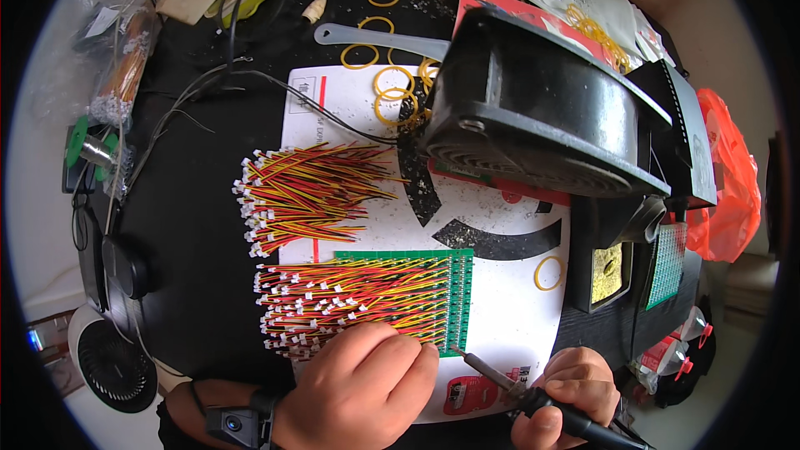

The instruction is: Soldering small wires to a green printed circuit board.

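Note:
A green circuit board panel (461, 300) lies on a white printed sheet (508, 300), with rows of red, yellow and black wires (358, 277) running left from it to white connectors. My left hand (362, 387) is closed over the board's near side, its fingertips pinched together at the lower edge; what they hold is hidden. In my right hand (579, 387) is a soldering iron (487, 371), its tip at the board's lower right corner, close to my left fingertips. Behind the board lies a loose pile of similar wires (321, 192).
A large black fan (533, 108) stands over the sheet's far right. Beyond the board's right side is a yellow tip-cleaning pad (610, 273) in a holder, beside another green panel (667, 265). Rubber bands (396, 106), a solder spool (92, 150) and cables (275, 79) lie farther back.

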The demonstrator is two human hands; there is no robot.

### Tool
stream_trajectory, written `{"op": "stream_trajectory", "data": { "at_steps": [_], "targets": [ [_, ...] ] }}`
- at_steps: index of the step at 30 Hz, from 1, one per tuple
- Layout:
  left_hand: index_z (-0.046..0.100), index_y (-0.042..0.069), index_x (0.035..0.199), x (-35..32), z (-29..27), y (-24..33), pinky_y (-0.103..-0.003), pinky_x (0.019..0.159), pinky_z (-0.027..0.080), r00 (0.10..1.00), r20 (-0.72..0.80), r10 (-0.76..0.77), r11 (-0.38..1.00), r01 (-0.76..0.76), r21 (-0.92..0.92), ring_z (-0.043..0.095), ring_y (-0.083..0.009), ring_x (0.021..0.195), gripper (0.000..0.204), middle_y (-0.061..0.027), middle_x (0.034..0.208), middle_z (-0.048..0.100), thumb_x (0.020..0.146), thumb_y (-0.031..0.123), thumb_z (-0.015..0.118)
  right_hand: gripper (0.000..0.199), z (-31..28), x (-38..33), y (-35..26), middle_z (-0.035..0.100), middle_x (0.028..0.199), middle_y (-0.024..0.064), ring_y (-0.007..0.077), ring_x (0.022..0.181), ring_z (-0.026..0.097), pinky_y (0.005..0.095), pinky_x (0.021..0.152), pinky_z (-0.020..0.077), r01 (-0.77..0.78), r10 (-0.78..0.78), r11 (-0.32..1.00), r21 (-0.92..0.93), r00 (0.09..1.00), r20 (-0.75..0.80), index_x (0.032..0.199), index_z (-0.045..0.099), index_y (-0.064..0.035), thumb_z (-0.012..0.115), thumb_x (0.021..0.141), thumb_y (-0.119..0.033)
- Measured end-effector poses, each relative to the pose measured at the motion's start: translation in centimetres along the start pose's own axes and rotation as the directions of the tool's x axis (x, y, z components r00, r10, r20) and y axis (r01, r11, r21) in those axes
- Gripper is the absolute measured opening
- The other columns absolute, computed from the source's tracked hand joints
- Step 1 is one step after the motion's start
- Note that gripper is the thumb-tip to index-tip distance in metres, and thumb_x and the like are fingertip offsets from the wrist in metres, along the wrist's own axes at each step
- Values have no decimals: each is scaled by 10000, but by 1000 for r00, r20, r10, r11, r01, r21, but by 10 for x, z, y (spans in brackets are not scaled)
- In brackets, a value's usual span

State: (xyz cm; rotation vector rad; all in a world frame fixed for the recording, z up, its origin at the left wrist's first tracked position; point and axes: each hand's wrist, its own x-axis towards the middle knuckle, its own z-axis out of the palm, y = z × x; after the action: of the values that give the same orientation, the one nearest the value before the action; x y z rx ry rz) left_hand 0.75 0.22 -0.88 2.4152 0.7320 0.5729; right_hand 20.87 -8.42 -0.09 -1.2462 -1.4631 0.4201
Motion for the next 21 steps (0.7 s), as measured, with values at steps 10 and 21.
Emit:
{"op": "stream_trajectory", "data": {
  "at_steps": [10, 21],
  "targets": [
    [736, -26, 897, 15, -18, 7, -324, 680, 539, 992, -124, 13, 1000, -16, -23, 633, -250, 783, 191, -116, 887, 655, 710, -42, 707, 150, -9, -19, 17, 546, 821, 211, 163, 475, 446, 308, 397, 336, 373, -377, 919, -127, 926, -9, 1024, 581, 53, 496, 901, 39],
    [692, -4, 855, 12, -52, -63, -357, 716, 489, 871, -409, -274, 869, 406, 282, 619, -287, 808, 148, -112, 853, 643, 724, -68, 716, 241, -7, -18, 13, 546, 917, 262, 175, 493, 471, 307, 401, 338, 374, -371, 907, -194, 927, 53, 1097, 571, 15, 417, 927, 89]
  ]
}}
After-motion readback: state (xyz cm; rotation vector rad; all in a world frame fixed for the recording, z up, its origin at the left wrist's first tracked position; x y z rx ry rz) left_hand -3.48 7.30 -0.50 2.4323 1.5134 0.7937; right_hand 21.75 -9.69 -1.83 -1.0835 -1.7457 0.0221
